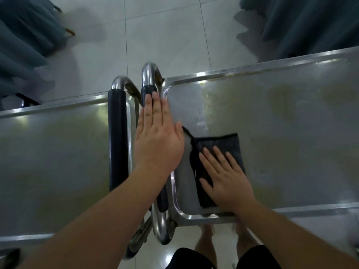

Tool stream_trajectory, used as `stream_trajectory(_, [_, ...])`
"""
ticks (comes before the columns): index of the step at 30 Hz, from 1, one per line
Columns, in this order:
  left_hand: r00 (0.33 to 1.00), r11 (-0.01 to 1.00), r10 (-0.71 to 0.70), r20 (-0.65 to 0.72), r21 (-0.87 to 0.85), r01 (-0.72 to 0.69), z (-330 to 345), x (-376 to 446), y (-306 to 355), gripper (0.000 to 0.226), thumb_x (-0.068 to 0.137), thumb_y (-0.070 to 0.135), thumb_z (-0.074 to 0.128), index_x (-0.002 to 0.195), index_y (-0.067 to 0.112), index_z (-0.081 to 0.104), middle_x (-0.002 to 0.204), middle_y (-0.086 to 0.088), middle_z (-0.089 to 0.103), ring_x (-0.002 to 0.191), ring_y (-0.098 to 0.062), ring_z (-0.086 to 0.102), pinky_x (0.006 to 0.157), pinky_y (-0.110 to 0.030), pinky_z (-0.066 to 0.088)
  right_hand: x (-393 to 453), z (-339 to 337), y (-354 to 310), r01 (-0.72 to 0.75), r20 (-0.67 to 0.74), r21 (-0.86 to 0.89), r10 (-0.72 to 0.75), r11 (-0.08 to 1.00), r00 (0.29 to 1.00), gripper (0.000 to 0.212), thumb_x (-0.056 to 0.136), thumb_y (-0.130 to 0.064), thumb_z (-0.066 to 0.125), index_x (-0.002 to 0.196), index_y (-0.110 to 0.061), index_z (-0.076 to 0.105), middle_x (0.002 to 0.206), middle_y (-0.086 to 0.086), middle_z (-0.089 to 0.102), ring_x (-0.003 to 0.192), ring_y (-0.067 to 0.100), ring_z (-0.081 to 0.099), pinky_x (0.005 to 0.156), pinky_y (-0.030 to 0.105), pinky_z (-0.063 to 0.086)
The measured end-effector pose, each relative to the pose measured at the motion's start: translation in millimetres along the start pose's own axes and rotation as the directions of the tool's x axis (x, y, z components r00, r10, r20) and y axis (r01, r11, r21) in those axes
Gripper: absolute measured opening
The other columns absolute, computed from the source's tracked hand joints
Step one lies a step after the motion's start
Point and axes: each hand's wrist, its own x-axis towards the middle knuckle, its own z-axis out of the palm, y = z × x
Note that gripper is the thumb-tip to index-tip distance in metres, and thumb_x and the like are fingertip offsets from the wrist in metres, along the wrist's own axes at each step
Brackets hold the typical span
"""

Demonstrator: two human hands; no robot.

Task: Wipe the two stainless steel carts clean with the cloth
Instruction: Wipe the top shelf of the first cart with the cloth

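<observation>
While the right hand [227,177] lies flat with its fingers straight and spread on the dark folded cloth [219,152], pressing it down onto the top of the right stainless steel cart [291,117], the left hand [157,136] rests with straight fingers on the black-sleeved push handle [148,90] of that same cart; neither grip is curled round anything. That cloth sits in the near left corner of this cart's tray, close to the raised rim, with a pale wet-looking patch just beside it. Yellowish stains show across the middle and far side of the tray. A left stainless steel cart [58,144] stands handle to handle against it, its own black-sleeved handle [116,136] just beside the other, and dull smears lie on its surface too. By my judgement, the step in hand is wiping the first of the 2 carts, and it looks barely started. Next, the cloth needs firm strokes outward over the stained area and along the rims, with the left hand steadying the cart against rolling on the tiled floor [165,35].
</observation>
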Motion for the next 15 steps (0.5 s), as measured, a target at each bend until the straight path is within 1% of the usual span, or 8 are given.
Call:
stream_trajectory(2, [1.0,1.0,-0.003,-0.02,0.005,0.003,1.8,0.8,0.1,0.069,0.111,0.041,0.023,0.167,0.002,0.011,0.176,-0.016,0.001,0.163,-0.025,-0.006,0.129,-0.036,-0.013,43.9,-11.1,18.1,0.015,-0.035,-0.018,-0.016,1.0,0.999,0.071,0.104,-0.059,0.027,0.164,-0.023,0.02,0.172,-0.005,0.014,0.159,0.018,0.004,0.128,0.048,0.012])
stream_trajectory(5, [1.0,1.0,0.008,-0.03,0.024,-0.007,3.9,1.0,-1.3,0.068,0.112,0.039,0.025,0.166,0.001,0.013,0.176,-0.017,0.003,0.163,-0.026,-0.004,0.13,-0.037,-0.009,111.3,-31.7,34.0,-0.025,-0.078,-0.012,0.024,1.0,0.997,0.072,0.102,-0.059,0.032,0.163,-0.023,0.025,0.17,-0.004,0.02,0.159,0.018,0.011,0.128,0.046,0.011])
stream_trajectory(9, [1.0,1.0,-0.005,-0.025,0.024,0.006,3.5,0.8,-1.6,0.066,0.112,0.038,0.026,0.166,0.001,0.013,0.176,-0.017,0.004,0.163,-0.026,-0.003,0.132,-0.04,-0.003,187.6,-59.9,54.9,-0.063,-0.054,0.01,0.063,0.998,0.997,0.074,0.1,-0.061,0.026,0.165,-0.024,0.019,0.172,-0.006,0.014,0.159,0.019,0.007,0.128,0.045,0.005])
stream_trajectory(12, [1.0,0.999,-0.006,-0.019,0.037,0.007,2.9,1.3,-1.1,0.066,0.113,0.038,0.026,0.166,0.001,0.013,0.176,-0.017,0.004,0.163,-0.026,-0.002,0.132,-0.039,-0.004,216.8,-70.3,66.8,-0.058,-0.043,0.018,0.059,0.998,0.997,0.075,0.1,-0.061,0.022,0.165,-0.025,0.015,0.173,-0.006,0.007,0.159,0.019,0.002,0.128,0.045,0.003])
stream_trajectory(15, [1.0,0.998,-0.021,-0.006,0.056,0.021,1.7,1.7,-0.3,0.067,0.113,0.041,0.023,0.167,0.003,0.011,0.176,-0.015,0.002,0.163,-0.024,-0.004,0.129,-0.035,-0.01,216.6,-68.2,68.1,-0.055,-0.051,0.014,0.055,0.998,0.997,0.076,0.1,-0.061,0.019,0.165,-0.023,0.014,0.173,-0.005,0.007,0.159,0.02,0.001,0.128,0.045,0.003])
